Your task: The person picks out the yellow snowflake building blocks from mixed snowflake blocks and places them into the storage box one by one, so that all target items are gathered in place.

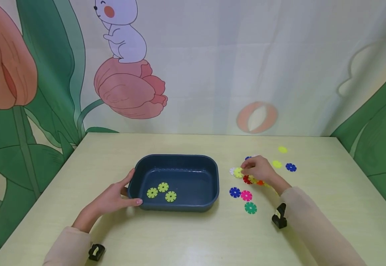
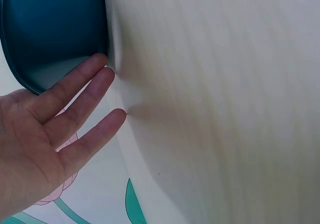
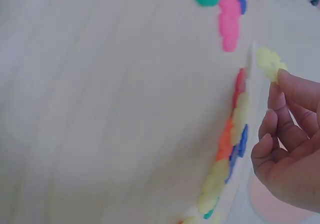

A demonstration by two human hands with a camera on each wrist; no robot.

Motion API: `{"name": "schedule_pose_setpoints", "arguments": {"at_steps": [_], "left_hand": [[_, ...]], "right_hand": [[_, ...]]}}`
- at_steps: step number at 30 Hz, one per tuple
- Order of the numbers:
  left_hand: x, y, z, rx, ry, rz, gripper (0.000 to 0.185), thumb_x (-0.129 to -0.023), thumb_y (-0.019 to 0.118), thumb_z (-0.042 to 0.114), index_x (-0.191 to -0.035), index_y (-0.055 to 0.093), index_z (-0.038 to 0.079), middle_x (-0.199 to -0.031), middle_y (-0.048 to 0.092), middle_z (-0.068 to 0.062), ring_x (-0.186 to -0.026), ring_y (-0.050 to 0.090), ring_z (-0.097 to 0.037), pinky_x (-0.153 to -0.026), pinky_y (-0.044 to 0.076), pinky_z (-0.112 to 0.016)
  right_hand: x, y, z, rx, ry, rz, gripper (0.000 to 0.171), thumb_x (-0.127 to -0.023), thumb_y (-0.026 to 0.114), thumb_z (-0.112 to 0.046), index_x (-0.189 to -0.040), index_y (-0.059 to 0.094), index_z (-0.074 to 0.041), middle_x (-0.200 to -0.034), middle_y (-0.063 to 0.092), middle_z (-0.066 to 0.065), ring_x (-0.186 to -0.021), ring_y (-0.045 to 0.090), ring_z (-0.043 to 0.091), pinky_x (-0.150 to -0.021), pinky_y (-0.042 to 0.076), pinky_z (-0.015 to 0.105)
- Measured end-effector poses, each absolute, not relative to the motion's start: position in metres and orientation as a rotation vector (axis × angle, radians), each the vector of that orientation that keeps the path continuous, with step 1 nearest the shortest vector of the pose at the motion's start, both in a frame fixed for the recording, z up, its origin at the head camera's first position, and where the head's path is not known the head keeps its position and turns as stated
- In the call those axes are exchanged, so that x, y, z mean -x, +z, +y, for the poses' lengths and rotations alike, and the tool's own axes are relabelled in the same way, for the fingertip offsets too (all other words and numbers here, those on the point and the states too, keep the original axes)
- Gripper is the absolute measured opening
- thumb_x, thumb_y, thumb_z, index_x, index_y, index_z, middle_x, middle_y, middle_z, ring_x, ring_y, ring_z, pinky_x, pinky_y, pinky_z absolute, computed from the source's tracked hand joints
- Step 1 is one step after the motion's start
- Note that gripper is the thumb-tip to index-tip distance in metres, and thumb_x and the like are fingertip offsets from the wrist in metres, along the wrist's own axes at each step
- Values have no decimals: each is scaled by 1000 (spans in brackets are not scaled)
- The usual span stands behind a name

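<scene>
Find the left hand (image 1: 111,197) against the left end of one tub (image 1: 191,184) on the table (image 1: 179,236), with the thumb at the near corner and straight fingers touching the wall: grip spread apart. Count three yellow discs (image 1: 163,187) flat on the tub's floor, left of its middle. Just right of the tub, note one white disc (image 1: 232,171) beside one held disc (image 3: 270,61), also yellow, clamped in the right hand (image 1: 258,170) between thumb and finger, raised off the table. Nearer, see one blue disc (image 1: 235,192), one pink disc (image 1: 246,195) touching it and one green disc (image 1: 250,208) just below. Under the right hand, make out one red disc (image 1: 247,180), one orange disc (image 1: 260,182) and several more yellow and blue; cannot tell the pile's full count. Farthest right, count two loose yellows (image 1: 277,164) and one more blue (image 1: 291,167), well apart from the tub.
</scene>
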State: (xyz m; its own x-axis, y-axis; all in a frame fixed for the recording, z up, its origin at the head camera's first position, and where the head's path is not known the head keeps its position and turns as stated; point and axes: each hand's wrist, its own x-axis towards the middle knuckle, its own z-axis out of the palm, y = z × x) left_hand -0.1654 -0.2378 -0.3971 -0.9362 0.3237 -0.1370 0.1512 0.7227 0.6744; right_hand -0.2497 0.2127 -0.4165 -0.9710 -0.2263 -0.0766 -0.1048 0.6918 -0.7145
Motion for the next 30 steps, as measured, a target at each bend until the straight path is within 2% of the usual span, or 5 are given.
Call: {"name": "schedule_pose_setpoints", "arguments": {"at_steps": [10, 17, 22, 30], "left_hand": [[165, -398, -238, -375, 1037, 2674, 103, -75, 74, 35, -146, 6, 4, -114, 56, -22, -87, 59, -21, -67, 45, -33], [165, -398, -238, -376, 1037, 2681, 103, -75, 74, 34, -146, 7, 4, -112, 56, -21, -83, 58, -20, -64, 44, -32], [166, -399, -238, -384, 1038, 2680, 103, -75, 74, 34, -146, 6, 5, -109, 58, -19, -83, 58, -19, -65, 44, -32], [165, -397, -238, -393, 1034, 2669, 103, -75, 74, 35, -146, 5, 6, -103, 61, -16, -83, 59, -19, -66, 44, -33]], "right_hand": [[242, -397, 210, 246, -1300, 2689, 19, -85, 64, -9, -102, 65, 0, -91, 62, 10, -83, 54, 25, -77, 47, 37], [237, -385, 205, 224, -1404, 2657, 21, -86, 63, -10, -105, 64, -2, -89, 61, 11, -87, 54, 34, -78, 46, 42], [232, -378, 195, 239, -1466, 2640, 22, -85, 64, -11, -105, 64, -2, -88, 61, 10, -84, 55, 30, -77, 46, 40], [226, -370, 174, 395, -1551, 2590, 21, -84, 65, -9, -102, 65, 0, -82, 62, 8, -75, 56, 25, -66, 46, 30]]}}
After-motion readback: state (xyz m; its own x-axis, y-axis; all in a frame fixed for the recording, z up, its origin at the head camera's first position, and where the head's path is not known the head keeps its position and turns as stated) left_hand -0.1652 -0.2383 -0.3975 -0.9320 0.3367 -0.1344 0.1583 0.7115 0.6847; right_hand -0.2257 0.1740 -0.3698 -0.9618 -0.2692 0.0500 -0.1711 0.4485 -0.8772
